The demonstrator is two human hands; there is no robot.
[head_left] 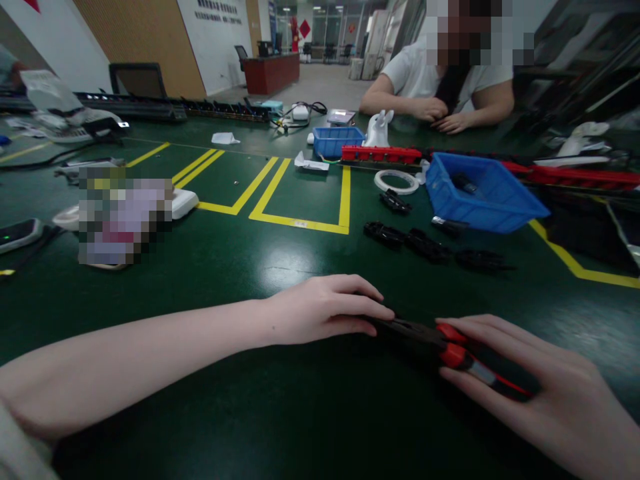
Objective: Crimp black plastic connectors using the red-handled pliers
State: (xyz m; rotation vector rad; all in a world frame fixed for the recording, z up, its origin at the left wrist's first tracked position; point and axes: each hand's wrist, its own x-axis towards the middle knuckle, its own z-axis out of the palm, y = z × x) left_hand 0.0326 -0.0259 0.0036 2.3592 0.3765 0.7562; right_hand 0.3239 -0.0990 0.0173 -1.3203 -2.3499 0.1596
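A pair of long-nose pliers (453, 350) with red and black handles lies across the space between my hands, its dark jaws pointing left. My right hand (555, 383) is closed around the handles, thumb on the near side and fingers on the far side. At the jaw tips, my left hand (320, 310) has its thumb and fingers brought together on the metal. Anything small between the jaws is hidden by these fingertips. Just beyond the pliers, several black plastic parts (427, 245) lie in a row on the dark green table (240, 400).
A blue bin (485, 200) holding black parts stands at right, near a white tape roll (397, 181). Behind are a smaller blue bin (337, 141) and red strips (383, 155). A phone (125, 223) is at left. Across the table sits a person (445, 87).
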